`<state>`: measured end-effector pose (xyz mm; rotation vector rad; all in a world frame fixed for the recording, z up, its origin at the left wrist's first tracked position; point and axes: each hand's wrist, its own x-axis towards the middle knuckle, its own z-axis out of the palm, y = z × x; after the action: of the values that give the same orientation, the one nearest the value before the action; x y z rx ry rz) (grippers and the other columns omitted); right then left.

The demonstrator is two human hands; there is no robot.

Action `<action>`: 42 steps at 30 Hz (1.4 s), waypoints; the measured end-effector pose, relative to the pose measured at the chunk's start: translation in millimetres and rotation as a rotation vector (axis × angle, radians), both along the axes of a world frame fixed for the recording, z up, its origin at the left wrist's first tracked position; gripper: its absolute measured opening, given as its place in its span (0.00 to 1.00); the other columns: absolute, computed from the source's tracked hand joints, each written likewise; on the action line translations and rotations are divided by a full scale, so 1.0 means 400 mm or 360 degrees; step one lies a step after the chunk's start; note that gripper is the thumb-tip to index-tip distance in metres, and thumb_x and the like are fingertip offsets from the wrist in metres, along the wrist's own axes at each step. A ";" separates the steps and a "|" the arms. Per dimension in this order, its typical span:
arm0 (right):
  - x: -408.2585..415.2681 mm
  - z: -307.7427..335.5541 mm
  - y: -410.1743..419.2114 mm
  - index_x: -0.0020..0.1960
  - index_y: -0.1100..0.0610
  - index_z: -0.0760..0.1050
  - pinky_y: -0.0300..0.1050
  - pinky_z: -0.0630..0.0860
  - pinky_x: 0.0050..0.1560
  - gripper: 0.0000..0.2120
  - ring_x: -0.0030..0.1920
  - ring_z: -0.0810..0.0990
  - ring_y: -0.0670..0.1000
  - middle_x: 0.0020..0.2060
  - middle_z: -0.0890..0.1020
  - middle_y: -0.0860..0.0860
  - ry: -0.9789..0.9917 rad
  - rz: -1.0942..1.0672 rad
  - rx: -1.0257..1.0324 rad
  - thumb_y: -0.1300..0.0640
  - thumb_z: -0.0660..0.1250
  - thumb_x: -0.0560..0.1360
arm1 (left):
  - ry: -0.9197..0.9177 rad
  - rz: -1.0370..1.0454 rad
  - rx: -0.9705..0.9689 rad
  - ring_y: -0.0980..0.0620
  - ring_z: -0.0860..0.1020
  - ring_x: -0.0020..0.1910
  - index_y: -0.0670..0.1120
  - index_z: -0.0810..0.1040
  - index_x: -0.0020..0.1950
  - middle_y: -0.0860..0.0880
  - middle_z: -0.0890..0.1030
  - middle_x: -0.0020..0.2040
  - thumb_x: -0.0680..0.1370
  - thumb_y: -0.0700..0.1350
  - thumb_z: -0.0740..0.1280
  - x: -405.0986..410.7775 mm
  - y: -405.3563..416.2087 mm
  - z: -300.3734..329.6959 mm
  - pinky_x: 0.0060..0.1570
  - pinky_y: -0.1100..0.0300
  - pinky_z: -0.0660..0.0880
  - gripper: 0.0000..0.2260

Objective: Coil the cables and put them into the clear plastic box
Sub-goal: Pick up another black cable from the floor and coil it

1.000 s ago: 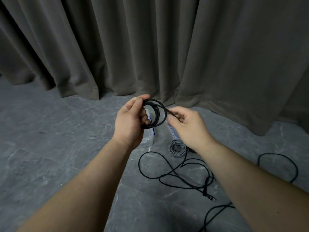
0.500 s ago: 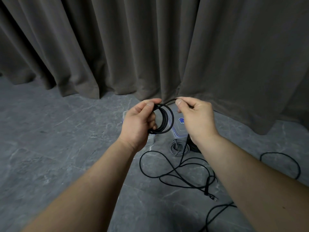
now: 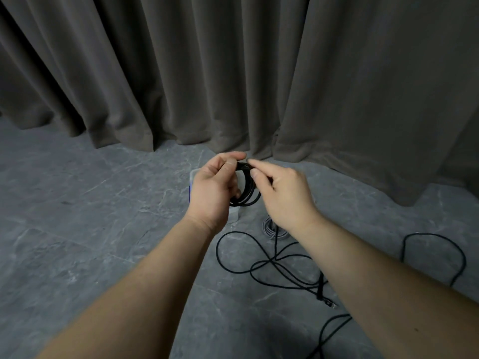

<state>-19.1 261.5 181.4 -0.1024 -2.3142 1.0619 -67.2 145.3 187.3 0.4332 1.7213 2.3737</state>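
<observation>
My left hand (image 3: 211,189) grips a small coil of black cable (image 3: 247,193) held upright above the floor. My right hand (image 3: 281,196) pinches the same cable at the coil's top right. The loose length of this black cable (image 3: 261,263) hangs from my right hand and lies in tangled loops on the floor, ending in a plug (image 3: 328,301). The clear plastic box (image 3: 193,174) sits on the floor behind my hands, mostly hidden by them. A coiled grey cable (image 3: 269,228) lies beside it, partly hidden by my right wrist.
A heavy grey curtain (image 3: 233,73) hangs close behind the box and reaches the floor. Another loop of black cable (image 3: 435,255) lies on the grey stone floor (image 3: 77,216) at the right.
My right hand has swung from the coil's right side up over its top and closed in on my left hand, laying another turn. Both hands shifted slightly right.
</observation>
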 end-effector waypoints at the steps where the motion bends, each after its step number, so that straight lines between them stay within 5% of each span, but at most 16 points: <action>1: 0.000 -0.002 0.000 0.62 0.54 0.79 0.50 0.76 0.51 0.13 0.48 0.82 0.55 0.47 0.85 0.55 0.0004 -0.0028 0.0075 0.55 0.64 0.79 | -0.0032 -0.0022 0.0033 0.58 0.59 0.22 0.43 0.77 0.49 0.54 0.62 0.23 0.83 0.38 0.56 0.004 0.002 0.003 0.26 0.65 0.62 0.11; 5: -0.004 -0.003 -0.008 0.64 0.53 0.77 0.51 0.75 0.51 0.15 0.48 0.81 0.55 0.46 0.84 0.55 -0.0059 0.0017 -0.0040 0.54 0.59 0.81 | -0.0184 -0.0146 0.0248 0.57 0.59 0.21 0.43 0.76 0.48 0.53 0.61 0.23 0.84 0.40 0.54 0.017 0.010 0.029 0.24 0.65 0.63 0.12; 7: -0.013 -0.008 -0.019 0.55 0.52 0.78 0.50 0.75 0.46 0.11 0.43 0.79 0.52 0.40 0.83 0.50 -0.0038 0.0063 -0.0188 0.54 0.57 0.81 | -0.0213 -0.0183 0.0313 0.57 0.58 0.21 0.43 0.77 0.48 0.53 0.61 0.23 0.84 0.41 0.53 0.020 0.016 0.040 0.24 0.64 0.64 0.13; 9: -0.016 -0.008 -0.027 0.46 0.50 0.74 0.46 0.69 0.40 0.10 0.38 0.75 0.51 0.32 0.76 0.46 -0.0002 0.0011 -0.0273 0.55 0.57 0.82 | -0.0149 -0.0157 0.0239 0.57 0.59 0.22 0.44 0.77 0.50 0.54 0.61 0.23 0.84 0.43 0.53 0.024 0.022 0.037 0.26 0.63 0.64 0.14; 15: -0.006 -0.002 -0.019 0.48 0.58 0.76 0.41 0.61 0.37 0.11 0.37 0.71 0.48 0.30 0.73 0.44 0.0096 -0.0209 -0.0322 0.55 0.58 0.81 | 0.0139 -0.0075 -0.0148 0.61 0.62 0.24 0.41 0.75 0.60 0.57 0.63 0.24 0.85 0.40 0.51 0.045 0.037 0.012 0.27 0.69 0.65 0.13; 21: -0.010 -0.010 -0.006 0.43 0.55 0.76 0.35 0.64 0.32 0.11 0.33 0.71 0.47 0.28 0.74 0.45 0.0088 -0.0229 -0.0292 0.53 0.59 0.81 | -0.0059 -0.0234 0.0021 0.61 0.67 0.22 0.40 0.74 0.57 0.57 0.69 0.22 0.85 0.39 0.52 0.061 0.044 0.028 0.29 0.68 0.69 0.11; 25: -0.024 -0.014 0.000 0.45 0.53 0.81 0.47 0.73 0.40 0.12 0.38 0.77 0.53 0.33 0.81 0.51 0.0051 -0.0150 -0.0364 0.51 0.60 0.80 | -0.0159 -0.0155 0.0181 0.58 0.60 0.22 0.40 0.76 0.54 0.54 0.62 0.23 0.84 0.39 0.54 0.050 0.047 0.032 0.29 0.64 0.66 0.10; 30: -0.026 -0.014 0.002 0.29 0.56 0.70 0.48 0.67 0.32 0.22 0.28 0.69 0.50 0.23 0.72 0.50 -0.0136 -0.0038 -0.0470 0.48 0.60 0.79 | -0.0160 -0.0016 0.0145 0.58 0.59 0.21 0.41 0.76 0.51 0.54 0.62 0.22 0.83 0.38 0.55 0.042 0.044 0.025 0.25 0.65 0.64 0.10; 36: -0.002 -0.047 0.014 0.52 0.51 0.73 0.43 0.67 0.37 0.07 0.32 0.70 0.46 0.35 0.77 0.50 -0.0486 0.0258 -0.0489 0.60 0.61 0.76 | -0.0163 0.0324 0.0130 0.58 0.60 0.21 0.43 0.77 0.48 0.55 0.63 0.22 0.83 0.38 0.56 -0.012 0.012 0.010 0.25 0.64 0.62 0.11; 40: 0.010 -0.093 0.070 0.43 0.49 0.71 0.43 0.69 0.38 0.10 0.33 0.73 0.50 0.31 0.75 0.48 -0.0534 0.0007 -0.0560 0.64 0.64 0.73 | -0.0173 0.0576 0.0179 0.58 0.62 0.21 0.44 0.78 0.47 0.54 0.64 0.22 0.83 0.38 0.57 -0.057 -0.041 0.014 0.24 0.66 0.63 0.11; 42: 0.015 -0.093 0.083 0.42 0.51 0.74 0.42 0.70 0.38 0.06 0.35 0.76 0.51 0.32 0.78 0.47 -0.0501 -0.0196 -0.0242 0.61 0.65 0.74 | -0.0151 0.0653 0.0121 0.58 0.63 0.22 0.45 0.79 0.47 0.54 0.65 0.23 0.82 0.39 0.57 -0.063 -0.053 0.010 0.25 0.66 0.65 0.11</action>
<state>-12.9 294.7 144.0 -0.4976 -2.4590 1.2295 -92.3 123.9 191.4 -0.0315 1.8241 2.6891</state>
